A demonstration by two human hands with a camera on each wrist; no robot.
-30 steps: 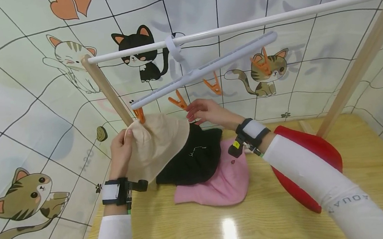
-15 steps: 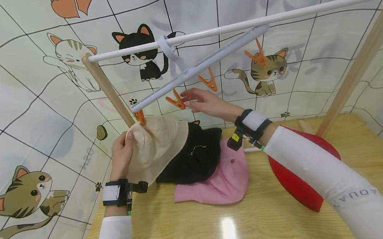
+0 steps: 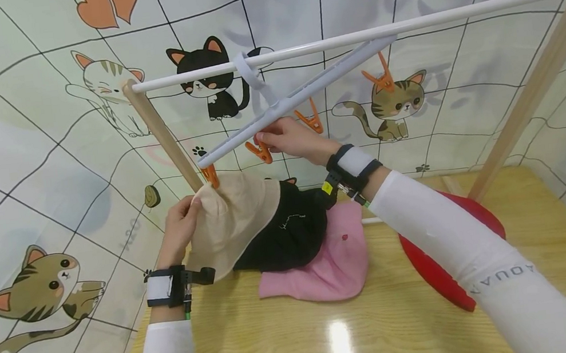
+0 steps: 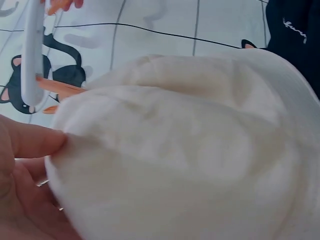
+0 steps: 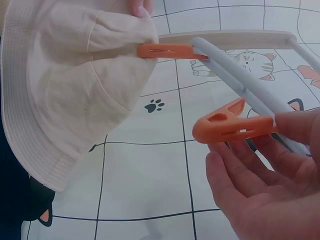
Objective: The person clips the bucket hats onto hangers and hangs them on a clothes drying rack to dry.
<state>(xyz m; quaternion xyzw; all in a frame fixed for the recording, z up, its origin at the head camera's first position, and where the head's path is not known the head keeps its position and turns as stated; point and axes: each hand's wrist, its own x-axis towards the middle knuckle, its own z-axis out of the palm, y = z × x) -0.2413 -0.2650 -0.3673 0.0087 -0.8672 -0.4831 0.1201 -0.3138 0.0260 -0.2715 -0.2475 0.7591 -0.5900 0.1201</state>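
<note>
A beige bucket hat [image 3: 235, 210] hangs from an orange clip [image 3: 210, 176] at the left end of a pale hanger [image 3: 301, 101]. My left hand [image 3: 180, 224] pinches the hat's crown between thumb and fingers, just below that clip; the thumb [image 4: 37, 141] lies on the cloth in the left wrist view. My right hand [image 3: 292, 140] is at a second orange clip [image 3: 260, 152], which has no cloth in it. In the right wrist view, thumb and fingers pinch one leg of this clip [image 5: 235, 125] near the hanger bar.
The hanger hooks over a white rail [image 3: 351, 39] on wooden posts [image 3: 533, 92]. Two more orange clips [image 3: 311, 118] hang farther right. A black hat [image 3: 289, 233], a pink hat [image 3: 334, 269] and a red hat [image 3: 442, 263] are at or on the wooden table [image 3: 259, 340].
My right hand has moved up and left from beside the second clip and now pinches it. The hanger's right end has risen slightly. My left hand keeps its hold on the beige bucket hat.
</note>
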